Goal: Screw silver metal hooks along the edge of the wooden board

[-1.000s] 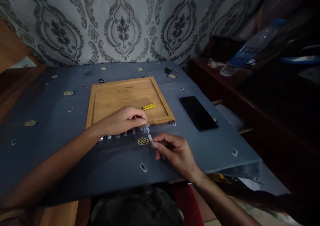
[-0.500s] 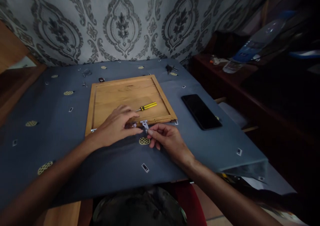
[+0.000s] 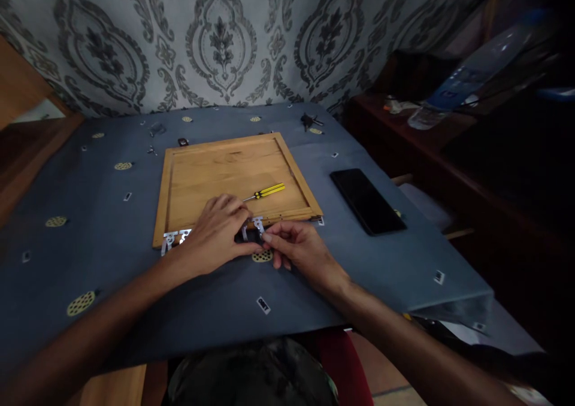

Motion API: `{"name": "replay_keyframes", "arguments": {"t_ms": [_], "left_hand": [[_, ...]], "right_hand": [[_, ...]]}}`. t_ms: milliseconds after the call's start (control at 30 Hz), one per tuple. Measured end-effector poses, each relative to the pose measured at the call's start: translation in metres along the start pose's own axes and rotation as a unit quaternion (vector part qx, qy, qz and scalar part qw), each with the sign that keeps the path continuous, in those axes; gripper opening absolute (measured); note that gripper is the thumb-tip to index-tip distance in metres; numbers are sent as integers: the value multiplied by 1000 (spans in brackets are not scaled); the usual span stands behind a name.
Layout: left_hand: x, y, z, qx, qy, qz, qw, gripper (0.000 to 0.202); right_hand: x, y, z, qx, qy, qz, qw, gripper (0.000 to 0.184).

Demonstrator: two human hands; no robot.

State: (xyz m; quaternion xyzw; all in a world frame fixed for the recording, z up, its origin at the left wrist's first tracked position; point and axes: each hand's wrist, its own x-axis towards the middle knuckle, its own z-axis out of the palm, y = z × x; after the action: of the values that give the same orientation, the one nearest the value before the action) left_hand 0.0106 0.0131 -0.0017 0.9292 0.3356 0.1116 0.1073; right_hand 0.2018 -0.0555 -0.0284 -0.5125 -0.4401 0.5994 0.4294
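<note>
A framed wooden panel (image 3: 224,172) lies flat on the table. My left hand (image 3: 218,235) is bent over its front edge, fingers on top and thumb in front, partly hiding that edge. In my right hand (image 3: 303,250), thumb and fingertips pinch the lower end of a silvery metal hinge (image 3: 257,222) at the same edge. Another metal hinge (image 3: 169,241) shows at the panel's front left corner, beside my left wrist. A yellow-and-black screwdriver (image 3: 269,191) rests on the panel, just beyond my left fingers.
On the blue patterned tablecloth (image 3: 90,214), a black phone (image 3: 368,201) lies right of the panel. Keys (image 3: 309,121) lie at the back right, small metal pieces (image 3: 151,150) at the back left. A plastic bottle (image 3: 467,79) leans on the dark furniture at right.
My left hand has drawn in closer to the panel's front edge, its fingers more bent. The hinges by the left corner now show more fully. My right hand keeps its pinch.
</note>
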Motion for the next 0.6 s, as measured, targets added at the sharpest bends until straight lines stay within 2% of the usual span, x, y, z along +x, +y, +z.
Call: {"name": "replay_keyframes", "arguments": {"t_ms": [300, 600], "left_hand": [[0, 0, 0, -5, -4, 3, 1000, 35], [0, -1, 2, -10, -19, 0, 1000, 39]], "right_hand": [[2, -4, 0, -15, -15, -1, 1000, 35], [5, -5, -4, -19, -38, 5, 999, 35]]}}
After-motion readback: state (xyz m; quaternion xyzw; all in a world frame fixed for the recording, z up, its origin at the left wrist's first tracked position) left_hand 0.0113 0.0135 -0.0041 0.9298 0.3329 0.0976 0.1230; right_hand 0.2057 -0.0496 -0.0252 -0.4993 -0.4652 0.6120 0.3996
